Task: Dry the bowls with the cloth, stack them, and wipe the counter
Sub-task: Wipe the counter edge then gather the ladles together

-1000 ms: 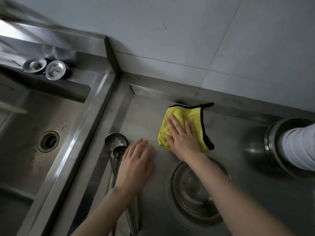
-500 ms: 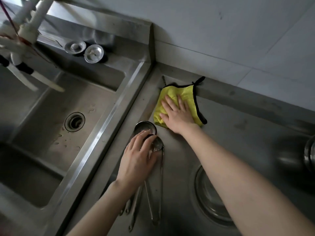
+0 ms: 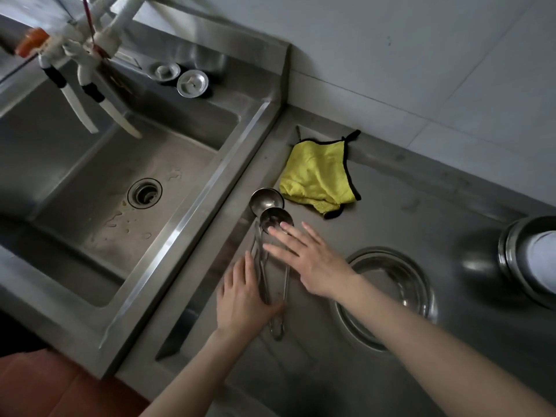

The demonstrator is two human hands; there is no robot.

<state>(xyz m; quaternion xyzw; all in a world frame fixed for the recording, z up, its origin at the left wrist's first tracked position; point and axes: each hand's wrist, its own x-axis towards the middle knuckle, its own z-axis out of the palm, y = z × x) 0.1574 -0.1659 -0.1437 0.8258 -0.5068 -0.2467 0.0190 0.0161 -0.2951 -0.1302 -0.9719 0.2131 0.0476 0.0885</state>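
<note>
Steel counter (image 3: 421, 206) holds a crumpled yellow cloth (image 3: 316, 176) far back; right hand (image 3: 313, 263) spreads its fingers over steel ladles (image 3: 267, 203), left hand (image 3: 243, 299), fingers together, seemingly presses their handles.

Both forearms reach forward, left hand (image 3: 245, 296) and right hand (image 3: 313, 263) palm-down, fingers (image 3: 313, 236) straight.

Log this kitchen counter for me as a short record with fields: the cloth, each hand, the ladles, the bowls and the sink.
yellow cloth: crumpled on the counter by the back wall, no hand on it
left hand: fingers straight, lying on the ladle handles
right hand: open, fingers spread over the nearer ladle's cup; contact unclear
ladles: two, side by side, cups toward the cloth
steel bowl: upright, right of the hands
bowl stack: at the right edge
sink: left of the counter, droplets near the drain
</note>
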